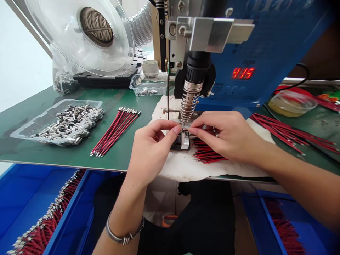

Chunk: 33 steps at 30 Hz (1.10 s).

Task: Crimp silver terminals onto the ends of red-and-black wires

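Both of my hands meet under the tip of a soldering machine, over a small metal fixture. My left hand is closed, thumb and forefinger pinched at the fixture's left side; what lies between them is too small and covered to make out. From the right, my right hand pinches a thin red wire, of which only a short bit shows by the fingertips. Below that hand, a bunch of red-and-black wires lies on a white cloth.
Left on the green table are a plastic tray of metal connectors and a row of wires with metal ends. More wires lie right. A clear fume hood stands behind. Blue bins with wires sit below.
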### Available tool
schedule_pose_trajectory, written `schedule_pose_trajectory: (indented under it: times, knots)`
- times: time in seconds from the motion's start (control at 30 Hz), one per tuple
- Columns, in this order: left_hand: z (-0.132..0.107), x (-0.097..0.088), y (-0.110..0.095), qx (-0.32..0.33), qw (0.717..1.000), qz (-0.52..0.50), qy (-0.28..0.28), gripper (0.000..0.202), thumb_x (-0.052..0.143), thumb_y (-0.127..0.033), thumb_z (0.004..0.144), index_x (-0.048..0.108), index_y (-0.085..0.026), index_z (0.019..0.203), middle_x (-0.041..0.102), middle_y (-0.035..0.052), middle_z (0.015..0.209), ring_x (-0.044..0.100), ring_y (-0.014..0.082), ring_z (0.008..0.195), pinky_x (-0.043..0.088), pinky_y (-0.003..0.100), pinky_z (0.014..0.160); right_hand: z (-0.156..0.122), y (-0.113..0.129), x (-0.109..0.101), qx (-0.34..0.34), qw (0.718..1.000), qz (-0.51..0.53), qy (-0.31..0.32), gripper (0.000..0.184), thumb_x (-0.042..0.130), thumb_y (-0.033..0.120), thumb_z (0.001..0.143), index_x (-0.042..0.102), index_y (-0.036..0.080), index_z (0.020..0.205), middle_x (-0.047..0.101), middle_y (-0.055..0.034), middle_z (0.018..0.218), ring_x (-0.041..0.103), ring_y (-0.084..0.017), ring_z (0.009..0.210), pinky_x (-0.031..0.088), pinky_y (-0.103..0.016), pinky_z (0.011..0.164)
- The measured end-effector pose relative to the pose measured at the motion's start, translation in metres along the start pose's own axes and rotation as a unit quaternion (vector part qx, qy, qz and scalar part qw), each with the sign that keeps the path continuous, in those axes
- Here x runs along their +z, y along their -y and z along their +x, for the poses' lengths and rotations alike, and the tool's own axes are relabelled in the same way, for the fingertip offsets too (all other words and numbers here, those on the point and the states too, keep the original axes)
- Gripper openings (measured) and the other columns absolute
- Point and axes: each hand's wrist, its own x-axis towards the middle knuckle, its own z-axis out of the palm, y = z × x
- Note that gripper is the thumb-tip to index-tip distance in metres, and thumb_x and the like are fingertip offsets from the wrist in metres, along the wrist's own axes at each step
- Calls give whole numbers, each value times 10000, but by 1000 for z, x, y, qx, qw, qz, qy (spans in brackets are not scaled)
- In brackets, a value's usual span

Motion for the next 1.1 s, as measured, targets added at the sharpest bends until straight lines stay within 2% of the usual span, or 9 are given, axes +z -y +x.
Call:
schedule_pose_trajectory:
  times: [0.27, 0.67, 1.1]
  knots:
    - [1, 1, 1, 1, 1000, -11, 1, 203, 744, -388, 827, 761, -206, 914, 720, 44, 828, 598, 156, 687, 407, 259, 556, -2, 3, 0, 28, 1000, 6, -11, 134, 591, 251, 957, 699, 210, 889, 730, -5, 812, 644, -147, 686, 437, -283, 600]
    - [-1, 1, 0, 0, 1000, 4, -12, 210, 747, -396, 823, 767, -204, 907, 737, 59, 879, 638, 182, 744, 422, 257, 545, -1, 3, 1, 22, 1000, 7, -7, 142, 583, 262, 958, 695, 223, 881, 728, -6, 819, 651, -156, 698, 454, -293, 614]
    - [0, 1, 0, -4, 1000, 8, -12, 204, 752, -405, 819, 771, -218, 898, 736, 49, 887, 624, 168, 736, 401, 252, 542, -1, 3, 1, 26, 1000, 11, -5, 139, 585, 256, 958, 693, 218, 877, 722, -10, 817, 649, -159, 710, 448, -289, 623]
